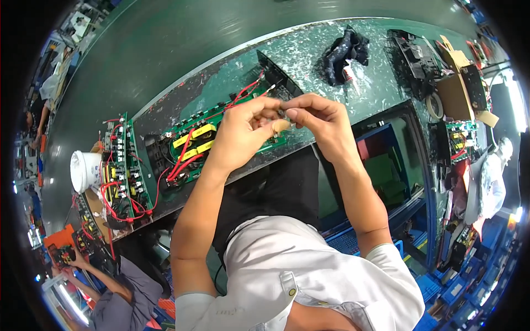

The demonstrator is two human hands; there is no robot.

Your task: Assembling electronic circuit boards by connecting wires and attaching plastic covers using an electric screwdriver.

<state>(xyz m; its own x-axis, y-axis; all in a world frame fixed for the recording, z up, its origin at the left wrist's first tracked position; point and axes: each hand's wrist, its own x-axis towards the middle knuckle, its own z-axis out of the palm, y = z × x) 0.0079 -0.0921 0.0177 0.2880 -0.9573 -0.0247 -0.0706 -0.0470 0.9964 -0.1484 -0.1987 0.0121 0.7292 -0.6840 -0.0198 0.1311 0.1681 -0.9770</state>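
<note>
My left hand and my right hand meet over the bench, fingertips pinched together around something small and dark that I cannot make out. A tan covering, like a plaster or finger cot, wraps the left thumb tip. Beneath and left of my hands lies a green circuit board with yellow-wrapped components and thick red wires. A black panel stands at the board's far end, close to red leads with metal ends.
Further left stand another wired circuit board and a white tub. A dark cloth lies on the far bench. To the right are a tape roll, a cardboard box and a black frame. A co-worker's arm shows lower left.
</note>
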